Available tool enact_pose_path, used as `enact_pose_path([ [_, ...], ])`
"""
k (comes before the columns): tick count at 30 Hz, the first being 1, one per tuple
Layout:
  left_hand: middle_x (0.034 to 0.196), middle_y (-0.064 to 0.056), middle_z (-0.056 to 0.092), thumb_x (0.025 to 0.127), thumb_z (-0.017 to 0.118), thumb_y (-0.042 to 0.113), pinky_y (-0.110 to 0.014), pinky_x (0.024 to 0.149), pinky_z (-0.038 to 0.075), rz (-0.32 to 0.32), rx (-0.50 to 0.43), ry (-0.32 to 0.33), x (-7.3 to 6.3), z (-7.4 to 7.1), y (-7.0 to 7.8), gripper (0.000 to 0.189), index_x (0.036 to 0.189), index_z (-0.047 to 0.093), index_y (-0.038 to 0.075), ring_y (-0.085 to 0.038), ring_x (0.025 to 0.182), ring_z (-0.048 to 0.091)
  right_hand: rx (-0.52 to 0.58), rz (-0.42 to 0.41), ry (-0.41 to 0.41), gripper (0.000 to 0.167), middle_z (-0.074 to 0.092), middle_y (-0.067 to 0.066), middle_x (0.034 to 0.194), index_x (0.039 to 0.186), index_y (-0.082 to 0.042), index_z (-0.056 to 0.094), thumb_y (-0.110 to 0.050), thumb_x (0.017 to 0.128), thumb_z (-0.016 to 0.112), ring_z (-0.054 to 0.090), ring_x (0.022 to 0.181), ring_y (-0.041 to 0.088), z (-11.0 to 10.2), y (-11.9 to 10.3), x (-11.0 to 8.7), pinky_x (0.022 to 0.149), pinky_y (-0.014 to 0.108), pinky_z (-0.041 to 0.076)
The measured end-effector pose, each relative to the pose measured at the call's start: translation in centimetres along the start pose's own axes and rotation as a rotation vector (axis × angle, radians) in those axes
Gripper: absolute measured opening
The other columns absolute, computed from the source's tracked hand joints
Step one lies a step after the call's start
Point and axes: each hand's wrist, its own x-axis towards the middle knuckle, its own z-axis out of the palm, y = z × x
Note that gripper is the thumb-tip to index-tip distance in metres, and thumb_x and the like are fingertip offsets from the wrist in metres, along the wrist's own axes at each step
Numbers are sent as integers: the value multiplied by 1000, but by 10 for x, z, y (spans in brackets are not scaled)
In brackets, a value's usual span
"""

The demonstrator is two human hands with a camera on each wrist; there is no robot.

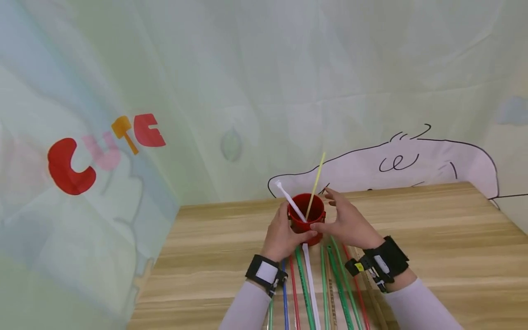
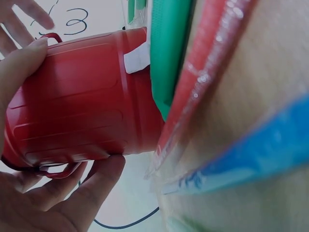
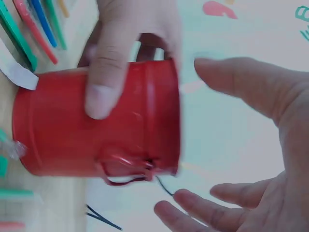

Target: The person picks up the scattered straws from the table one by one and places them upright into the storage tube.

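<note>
You have the red bucket [image 3: 128,128] at the far part of the table [image 1: 445,238], just beyond a row of straws. Its wall is smooth and glossy, a rounded drum with raised bands and shallow pressed panels, and a thin loop handle [image 3: 123,182] sticks out at the side. The table shows a pale, streaked wood grain; the backdrop [image 1: 247,55] behind it is soft printed cloth with faint folds.

The bucket stands upright: its long axis runs up from the table and its round mouth faces upward. Two slim straws lean inside it. The white straw [image 1: 290,200] tilts to the left, the yellow straw [image 1: 316,183] tilts to the right and reaches higher.

Your left hand [image 1: 282,236] holds the bucket from its left side, thumb laid across the near wall and fingers round the far one. Your right hand [image 1: 348,224] is at the right, near the rim, thumb and fingers spread wide, with a gap between them and the wall in the right wrist view.

On the near side, the loose straws lie with their long axes running near to far. Among them you see a blue straw [image 1: 285,298], a red straw [image 1: 294,293] in shiny clear film, a green straw [image 1: 305,286] and a second white straw [image 1: 312,288], its flat end against the bucket's base.
</note>
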Motion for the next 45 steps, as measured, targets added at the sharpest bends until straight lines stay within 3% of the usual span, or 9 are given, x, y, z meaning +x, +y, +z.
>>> enact_pose_path([
  [8, 149, -3, 54, 81, 91, 32, -47, 104, 56, -24, -23, -5, 2, -2, 1, 90, 152, 36, 22, -25, 133, 55, -89, -4, 46, 75, 58, 25, 141, 150, 2, 43, -32, 92, 78, 61, 124, 43, -19, -1, -27, 96, 59, 57],
  [15, 149, -3, 54, 80, 91, 31, -45, 104, 56, -31, -18, -8, 0, -1, 3, 91, 152, 37, 22, -24, 133, 55, -114, 83, 18, 62, 65, 24, 127, 141, 4, 52, -29, 94, 76, 68, 107, 34, -24, 10, -51, 81, 43, 62],
  [19, 148, -3, 54, 79, 92, 31, -46, 102, 57, -25, -5, -3, 1, -2, 3, 91, 151, 37, 22, -24, 133, 56, -147, 124, 3, 58, 67, 24, 119, 137, 7, 54, -23, 93, 76, 71, 97, 28, -22, 16, -59, 74, 39, 61],
  [28, 149, -1, 53, 80, 92, 30, -45, 102, 58, -24, -9, 0, 0, -2, 3, 91, 152, 36, 23, -23, 134, 55, -228, 218, -68, 43, 70, 17, 103, 128, 11, 58, -5, 90, 69, 66, 82, 22, -13, 38, -71, 66, 36, 56],
  [35, 149, -2, 53, 80, 91, 29, -45, 102, 58, -24, -20, -6, 0, -2, 2, 90, 151, 36, 23, -24, 133, 56, -307, 205, -48, 38, 62, 5, 83, 116, 10, 61, -5, 82, 71, 54, 71, 17, 3, 55, -80, 63, 33, 47],
  [45, 149, -1, 53, 80, 91, 29, -44, 103, 57, -26, -17, -13, -1, -3, 1, 90, 151, 36, 23, -23, 133, 55, -306, 264, -54, 39, 59, 6, 80, 116, 9, 59, 0, 80, 71, 54, 69, 19, 13, 56, -80, 58, 31, 44],
])
